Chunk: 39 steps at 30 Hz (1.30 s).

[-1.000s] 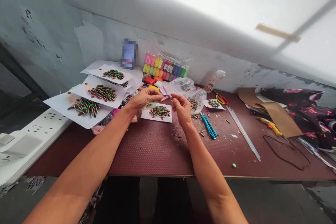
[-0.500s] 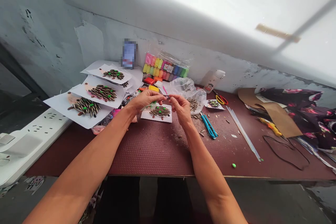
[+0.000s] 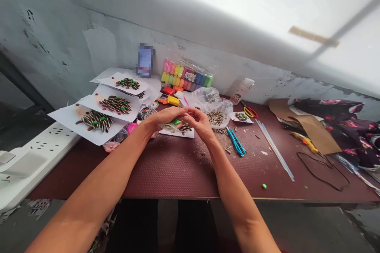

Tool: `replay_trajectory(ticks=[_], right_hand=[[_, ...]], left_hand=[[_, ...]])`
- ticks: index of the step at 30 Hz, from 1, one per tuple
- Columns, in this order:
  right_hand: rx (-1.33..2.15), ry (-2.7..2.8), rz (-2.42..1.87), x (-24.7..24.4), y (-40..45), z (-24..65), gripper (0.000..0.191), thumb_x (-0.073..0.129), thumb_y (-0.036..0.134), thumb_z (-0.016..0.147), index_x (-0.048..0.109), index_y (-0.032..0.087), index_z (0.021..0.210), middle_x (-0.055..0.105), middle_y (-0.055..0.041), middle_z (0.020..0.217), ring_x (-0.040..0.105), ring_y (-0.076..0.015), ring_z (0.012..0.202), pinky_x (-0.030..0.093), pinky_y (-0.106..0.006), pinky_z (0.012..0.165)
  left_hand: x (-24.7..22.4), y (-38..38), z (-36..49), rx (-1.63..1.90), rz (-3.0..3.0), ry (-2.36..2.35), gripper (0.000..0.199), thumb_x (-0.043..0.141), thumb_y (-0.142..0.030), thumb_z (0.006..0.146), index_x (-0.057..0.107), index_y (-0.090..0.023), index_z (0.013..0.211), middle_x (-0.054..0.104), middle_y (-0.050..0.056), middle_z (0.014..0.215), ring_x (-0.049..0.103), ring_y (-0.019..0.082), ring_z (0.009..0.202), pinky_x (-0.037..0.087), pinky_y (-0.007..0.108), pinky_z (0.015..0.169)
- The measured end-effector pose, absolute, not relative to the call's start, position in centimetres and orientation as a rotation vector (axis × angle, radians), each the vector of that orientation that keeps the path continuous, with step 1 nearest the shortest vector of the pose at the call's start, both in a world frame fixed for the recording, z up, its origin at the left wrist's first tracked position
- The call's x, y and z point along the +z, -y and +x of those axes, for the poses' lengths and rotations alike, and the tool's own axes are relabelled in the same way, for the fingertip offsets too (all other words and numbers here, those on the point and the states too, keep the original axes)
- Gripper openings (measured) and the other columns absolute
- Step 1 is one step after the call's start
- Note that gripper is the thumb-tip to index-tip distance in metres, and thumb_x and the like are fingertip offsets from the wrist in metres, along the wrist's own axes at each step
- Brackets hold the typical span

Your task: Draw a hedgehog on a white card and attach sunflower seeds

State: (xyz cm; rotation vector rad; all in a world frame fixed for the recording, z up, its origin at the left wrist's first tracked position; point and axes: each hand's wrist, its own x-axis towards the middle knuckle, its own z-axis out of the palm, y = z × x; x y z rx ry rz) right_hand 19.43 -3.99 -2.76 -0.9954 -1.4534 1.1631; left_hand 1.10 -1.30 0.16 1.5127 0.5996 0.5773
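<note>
A soft-looking bright green lump [image 3: 177,122] shows in a crinkled, see-through wrapping [image 3: 166,127], tucked beneath the palm of the left hand [image 3: 167,116], whose fingers curl over it. The right hand [image 3: 199,120] is bent inward, its fingertips meeting those of the left, so the two hands are together with the green lump just beneath the joined fingers; whether the right fingertips pinch anything cannot be made out. Half a second ago the green was mostly covered and the fingertips met higher up, while a second ago a small gap parted them; now more green shows and the hands cover more of the card below. That flat white card [image 3: 169,132] lies on the table under the hands, partly hidden, bearing slim, striped, pointed seeds [image 3: 186,127]. To the right, more smooth seeds are heaped [image 3: 215,117] against a thin, wrinkled plastic bag [image 3: 208,95], with a blue cutter [image 3: 236,142] of hard, slender form just beside them. To the left, overlapping stiff white sheets [image 3: 63,118] carry rounded, bristly mounds of seeds dotted with green. A glossy pack [image 3: 187,77] of plump coloured blocks leans against the chipped wall [image 3: 118,35]. The maroon tabletop [image 3: 175,170] has a fine embossed grain, and a smooth green ball [image 3: 264,186] rests near its front edge.
</note>
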Motion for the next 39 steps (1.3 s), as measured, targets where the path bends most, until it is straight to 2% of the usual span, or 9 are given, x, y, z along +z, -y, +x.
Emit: replay_trajectory(ticks=[3, 6, 9, 11, 15, 21, 26, 32, 39], right_hand=[[1.127, 1.436, -1.015, -2.9, 3.8, 19.5, 0.058, 0.085, 0.064, 0.069, 0.074, 0.022, 0.107, 0.075, -0.0045, 0.095, 0.069, -0.0209, 0.090, 0.055, -0.034, 0.082], [1.054, 1.419, -1.058, -3.1, 3.6, 19.8, 0.057, 0.085, 0.061, 0.070, 0.073, 0.021, 0.109, 0.074, -0.0044, 0.095, 0.068, -0.0188, 0.088, 0.055, -0.033, 0.080], [1.059, 1.452, -1.035, -3.2, 3.5, 19.9, 0.060, 0.087, 0.060, 0.068, 0.073, 0.023, 0.112, 0.073, -0.0044, 0.098, 0.067, -0.0190, 0.090, 0.056, -0.034, 0.082], [1.057, 1.474, -1.011, -3.3, 3.6, 19.7, 0.060, 0.088, 0.060, 0.067, 0.073, 0.023, 0.113, 0.073, -0.0048, 0.101, 0.068, -0.0198, 0.092, 0.056, -0.035, 0.085], [0.992, 1.458, -1.029, -3.3, 3.6, 19.6, 0.056, 0.085, 0.060, 0.072, 0.073, 0.023, 0.113, 0.072, -0.0050, 0.101, 0.066, -0.0179, 0.087, 0.056, -0.035, 0.083], [0.991, 1.523, -1.010, -3.3, 3.6, 19.7, 0.059, 0.086, 0.059, 0.071, 0.072, 0.025, 0.116, 0.072, -0.0049, 0.104, 0.065, -0.0179, 0.088, 0.056, -0.035, 0.081], [0.930, 1.442, -1.044, -3.0, 3.6, 19.7, 0.055, 0.085, 0.059, 0.072, 0.073, 0.023, 0.112, 0.071, -0.0042, 0.098, 0.061, -0.0157, 0.080, 0.055, -0.033, 0.078], [0.989, 1.537, -1.029, -3.2, 3.7, 19.6, 0.058, 0.087, 0.058, 0.070, 0.073, 0.024, 0.116, 0.072, -0.0048, 0.105, 0.063, -0.0166, 0.084, 0.055, -0.033, 0.079], [0.968, 1.452, -1.053, -2.9, 3.6, 19.9, 0.059, 0.084, 0.062, 0.071, 0.073, 0.023, 0.114, 0.071, -0.0040, 0.098, 0.062, -0.0154, 0.080, 0.054, -0.033, 0.078]], left_hand=[[0.1, 1.2, 1.0, 0.529, 1.522, -0.598, 0.067, 0.051, -0.075, 0.091, 0.058, -0.017, 0.058, 0.052, 0.003, 0.047, 0.046, 0.011, 0.043, 0.037, 0.024, 0.044], [-0.1, 0.7, 0.5, 0.553, 1.469, -0.616, 0.064, 0.048, -0.071, 0.095, 0.067, -0.014, 0.072, 0.046, -0.001, 0.045, 0.036, 0.009, 0.038, 0.032, 0.024, 0.041], [-0.3, 0.5, 0.4, 0.602, 1.439, -0.612, 0.062, 0.047, -0.068, 0.097, 0.072, -0.013, 0.085, 0.047, -0.002, 0.046, 0.039, 0.009, 0.040, 0.034, 0.023, 0.043], [-0.3, 0.8, 0.6, 0.594, 1.457, -0.621, 0.062, 0.049, -0.068, 0.096, 0.072, -0.013, 0.083, 0.049, -0.001, 0.046, 0.046, 0.011, 0.044, 0.035, 0.024, 0.044], [0.0, 1.2, 0.8, 0.534, 1.495, -0.644, 0.061, 0.054, -0.069, 0.093, 0.065, -0.015, 0.067, 0.048, 0.000, 0.045, 0.042, 0.010, 0.041, 0.032, 0.024, 0.041], [0.6, 1.2, 0.2, 0.592, 1.465, -0.647, 0.058, 0.049, -0.066, 0.097, 0.068, -0.013, 0.080, 0.047, -0.002, 0.048, 0.036, 0.008, 0.039, 0.031, 0.021, 0.040], [0.5, 1.2, 0.4, 0.497, 1.508, -0.660, 0.062, 0.048, -0.070, 0.096, 0.063, -0.015, 0.071, 0.046, 0.000, 0.043, 0.037, 0.009, 0.037, 0.028, 0.022, 0.038], [0.4, 0.8, 0.1, 0.562, 1.508, -0.646, 0.060, 0.046, -0.065, 0.098, 0.071, -0.013, 0.083, 0.045, -0.003, 0.044, 0.036, 0.009, 0.039, 0.031, 0.021, 0.041], [0.2, 0.8, 0.2, 0.481, 1.558, -0.648, 0.063, 0.049, -0.070, 0.094, 0.069, -0.015, 0.072, 0.046, 0.000, 0.043, 0.039, 0.010, 0.039, 0.031, 0.023, 0.041]])
